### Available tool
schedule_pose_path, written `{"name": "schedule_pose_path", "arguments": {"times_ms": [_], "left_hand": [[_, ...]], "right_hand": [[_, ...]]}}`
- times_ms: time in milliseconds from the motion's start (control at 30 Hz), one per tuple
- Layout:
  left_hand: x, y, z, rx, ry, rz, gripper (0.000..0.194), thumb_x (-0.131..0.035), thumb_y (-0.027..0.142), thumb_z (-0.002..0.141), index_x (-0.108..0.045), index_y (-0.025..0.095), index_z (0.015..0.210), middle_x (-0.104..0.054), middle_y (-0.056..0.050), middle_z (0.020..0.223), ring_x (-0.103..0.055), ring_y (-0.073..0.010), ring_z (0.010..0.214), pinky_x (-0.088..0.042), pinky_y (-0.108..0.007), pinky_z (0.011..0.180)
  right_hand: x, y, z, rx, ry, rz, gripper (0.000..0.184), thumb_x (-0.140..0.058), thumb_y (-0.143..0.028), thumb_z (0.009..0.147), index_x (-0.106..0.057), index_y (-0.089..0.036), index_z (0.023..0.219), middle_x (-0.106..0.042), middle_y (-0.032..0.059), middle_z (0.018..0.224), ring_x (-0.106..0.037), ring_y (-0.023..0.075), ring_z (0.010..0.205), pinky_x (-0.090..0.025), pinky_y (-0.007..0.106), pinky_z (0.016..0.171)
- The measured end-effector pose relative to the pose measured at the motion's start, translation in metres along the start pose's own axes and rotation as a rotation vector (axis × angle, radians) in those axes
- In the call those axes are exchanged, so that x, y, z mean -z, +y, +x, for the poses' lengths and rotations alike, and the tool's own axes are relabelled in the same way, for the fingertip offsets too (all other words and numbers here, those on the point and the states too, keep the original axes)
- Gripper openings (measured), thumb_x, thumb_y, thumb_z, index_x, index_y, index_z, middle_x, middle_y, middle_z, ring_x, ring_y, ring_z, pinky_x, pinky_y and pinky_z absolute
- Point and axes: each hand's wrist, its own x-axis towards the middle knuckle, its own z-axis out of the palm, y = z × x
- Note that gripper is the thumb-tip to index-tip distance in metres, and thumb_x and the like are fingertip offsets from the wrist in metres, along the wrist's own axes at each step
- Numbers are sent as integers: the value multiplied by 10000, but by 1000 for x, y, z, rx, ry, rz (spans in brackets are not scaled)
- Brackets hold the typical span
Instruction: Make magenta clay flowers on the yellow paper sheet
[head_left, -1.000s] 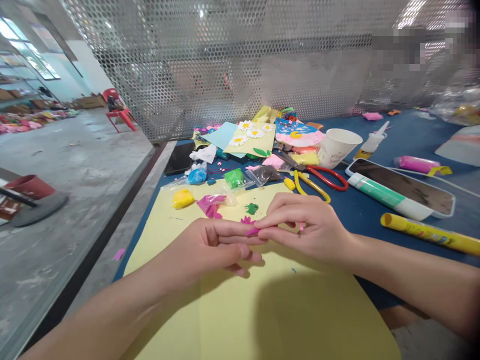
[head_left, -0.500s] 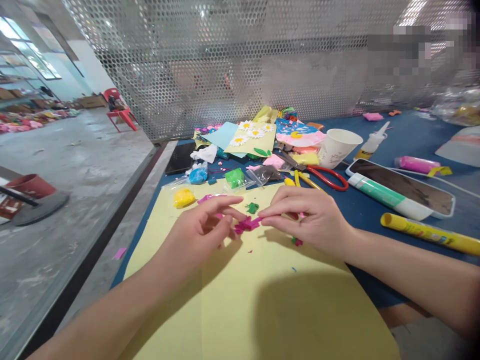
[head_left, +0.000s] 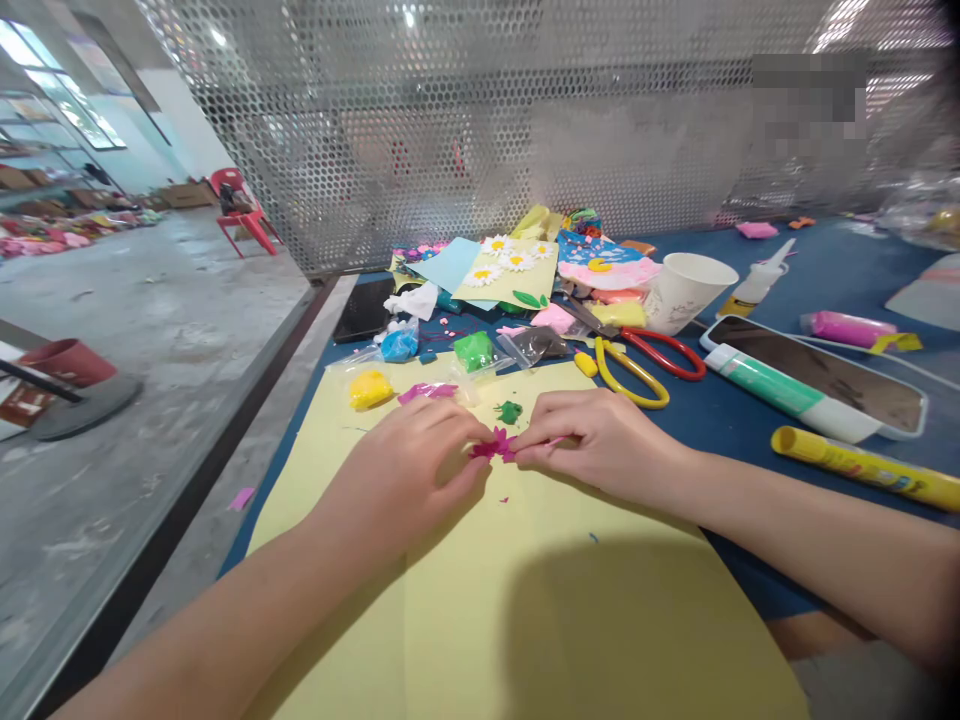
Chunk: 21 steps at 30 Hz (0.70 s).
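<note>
Along the left edge of the desk [head_left: 750,540], a black phone [head_left: 364,308] is lying flat. A broad sheet of smooth yellow card [head_left: 570,610] is covering the near part of the desk, and a soft, lumpy ball of yellow clay [head_left: 370,390] is sitting by its far edge, with a crinkled plastic packet of magenta clay [head_left: 426,393] just beside it. Behind them, glossy bags are holding blue clay [head_left: 399,345] and green clay [head_left: 474,351].

The left hand [head_left: 405,465] is reaching in from the lower left, its fingers [head_left: 466,437] almost closed and pinching a ragged, petal-edged magenta clay flower [head_left: 491,449]. The flower is sitting between both hands, over the upper middle of the card. The right hand [head_left: 604,445] is pinching it from the other side, its fingertips drawn tightly together on the petals. A small, rough scrap of green clay [head_left: 508,411] is lying just above them.

Further right, scissors with red and yellow loop handles [head_left: 664,352] are resting on the bare blue surface, below a white paper cup [head_left: 686,290]. A teal-and-white tube [head_left: 787,392] is lying across a white-framed mirror [head_left: 814,375], and a yellow plastic stick [head_left: 866,467] is lying near the right edge.
</note>
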Motion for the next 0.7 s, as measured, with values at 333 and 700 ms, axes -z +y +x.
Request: {"name": "schedule_pose_path", "arguments": {"times_ms": [333,700], "left_hand": [[-4,-2,-4,-157,-38,91,237,-534,225,882,-706,269,1039,-653,-49,1138,-576,-262,1065,-425,-445,940],[-5,-2,-4,-171,-51,118,265,-489,206,908,-698,253,1063,-653,-55,1133,-583,-237,1061,-437,-437,957]], "right_hand": [[1,-1,1,-18,-25,-128,115,-675,-226,831,-773,-264,875,-701,-23,783,-609,96,652,-406,209,585],[10,0,0,-22,-36,-133,191,-605,-188,846,-758,-282,912,-700,-21,837,-607,110,724,-399,218,619]]}}
